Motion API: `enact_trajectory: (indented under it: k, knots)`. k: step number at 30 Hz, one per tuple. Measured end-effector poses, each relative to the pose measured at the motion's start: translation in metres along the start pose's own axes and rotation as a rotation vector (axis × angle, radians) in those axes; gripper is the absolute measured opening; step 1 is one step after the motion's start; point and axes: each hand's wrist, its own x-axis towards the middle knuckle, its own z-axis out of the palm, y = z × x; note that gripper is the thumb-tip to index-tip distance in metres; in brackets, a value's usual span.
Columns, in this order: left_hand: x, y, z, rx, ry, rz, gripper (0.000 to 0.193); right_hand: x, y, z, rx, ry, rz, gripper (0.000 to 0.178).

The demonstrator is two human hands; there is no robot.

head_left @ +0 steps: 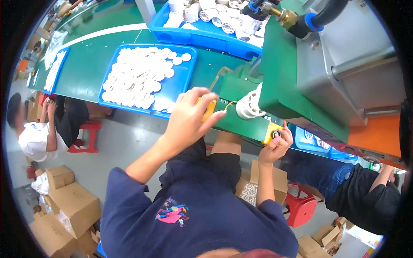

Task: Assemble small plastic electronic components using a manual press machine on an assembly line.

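Observation:
My left hand (191, 109) is over a yellow button box (209, 111) on the near edge of the green machine base (241, 122). Its fingers and thumb are apart, slightly blurred, and partly cover the box. My right hand (277, 145) grips a second yellow button box (267, 134) at the base's right end, its thumb by the round black button (275, 134). Between my hands, a white round plastic part with openings in its face (249, 105) sits under the green press head (279, 81), which hides part of it. A thin yellow wire runs by the white part.
Left of the machine, a blue tray (192, 64) holds many white discs. Behind it stands a blue bin (193, 38) of white plastic parts. Air hoses (316, 21) hang at upper right. Co-workers sit left and right; cartons (75, 206) and red stools (301, 208) stand on the floor.

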Motion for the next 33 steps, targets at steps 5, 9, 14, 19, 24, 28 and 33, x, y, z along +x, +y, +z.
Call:
enact_trajectory:
  k: [5, 9, 14, 19, 24, 28, 33]
  knots:
    - [-0.015, -0.003, 0.019, 0.043, -0.012, -0.065, 0.028, 0.018, -0.016, -0.006, -0.067, -0.042, 0.034, 0.009]
    - [-0.049, 0.001, 0.012, 0.135, 0.008, -0.043, 0.037, 0.018, -0.01, 0.001, -0.013, -0.032, 0.006, 0.009]
    - [-0.063, 0.005, 0.006, 0.183, -0.06, -0.086, 0.044, 0.009, -0.004, 0.002, -0.02, 0.043, 0.038, 0.01]
    - [-0.044, -0.004, 0.006, 0.304, -0.078, 0.027, 0.035, 0.026, -0.017, 0.001, -0.064, 0.011, 0.014, 0.013]
    - [-0.001, -0.007, 0.002, 0.12, 0.044, 0.087, 0.035, 0.022, -0.007, -0.005, -0.07, -0.055, 0.048, 0.015]
    - [0.023, 0.005, 0.018, -0.176, 0.139, 0.024, 0.025, 0.027, -0.031, 0.001, -0.087, 0.007, 0.235, 0.012]
    - [0.012, -0.019, 0.036, -0.191, 0.098, 0.079, 0.023, 0.04, -0.053, -0.002, -0.094, -0.024, 0.356, 0.011]
